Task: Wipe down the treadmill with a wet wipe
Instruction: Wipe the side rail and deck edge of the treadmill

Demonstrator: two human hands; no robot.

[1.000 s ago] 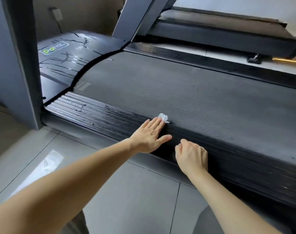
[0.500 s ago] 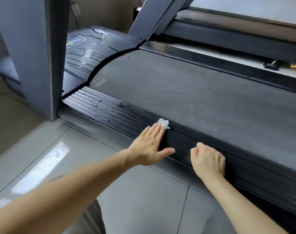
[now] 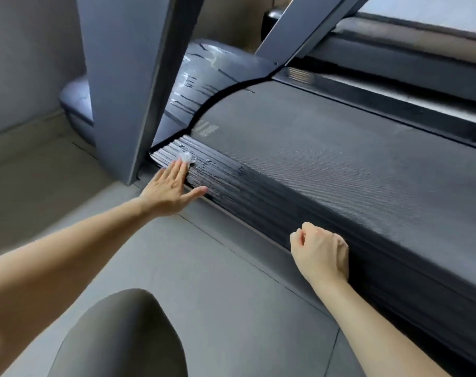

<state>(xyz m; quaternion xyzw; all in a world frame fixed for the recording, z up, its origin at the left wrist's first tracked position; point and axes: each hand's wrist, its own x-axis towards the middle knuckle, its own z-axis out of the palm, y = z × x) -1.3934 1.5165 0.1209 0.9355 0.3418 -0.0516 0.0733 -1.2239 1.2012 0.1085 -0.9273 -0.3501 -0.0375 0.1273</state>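
Wet wipe (image 3: 186, 157) bunched small and white, pinned under the fingertips of the left hand (image 3: 169, 189) on the ribbed side rail (image 3: 226, 183) of the treadmill (image 3: 340, 164), at the rail's front end, just beside the foot of the grey upright post (image 3: 128, 85). Left hand laid flat, fingers straight and together, thumb splayed out toward the floor (image 3: 204, 281), pressing rather than gripping. Right hand (image 3: 320, 254) curled into a loose fist, holding nothing visible, knuckles resting against the rail's outer edge well back from the wipe.

Probably best handled thus: pressure kept even through the fingertips, strokes run along the ribs and not across them, so the wipe reaches into the grooves. Worth refolding to a fresh face, since so small a wad covers little per pass. Wet streaks on the rail near the wipe and on the motor cover (image 3: 204, 77) suggest those parts already wiped; the rail's long stretch toward the right hand looks dry and likely remains. Care needed in the tight corner against the post, where the wipe could slip out from under flat fingers.

No containers in view: no wipe packet, no bin.
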